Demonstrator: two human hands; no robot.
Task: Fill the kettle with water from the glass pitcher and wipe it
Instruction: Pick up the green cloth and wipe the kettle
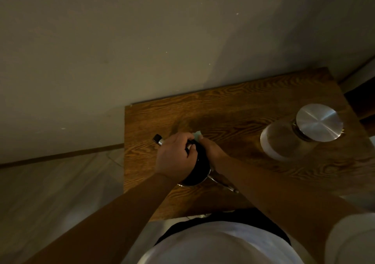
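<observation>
Left hand [175, 156] grips kettle [197, 168], handle pointing left; right hand [211, 150] pinches cloth [197, 134].

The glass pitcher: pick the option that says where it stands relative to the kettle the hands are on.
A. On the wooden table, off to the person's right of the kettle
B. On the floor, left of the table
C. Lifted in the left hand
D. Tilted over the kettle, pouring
A: the glass pitcher, metal lid on, stands upright on the wooden table, to the right of the kettle, with no hand on it.
</observation>
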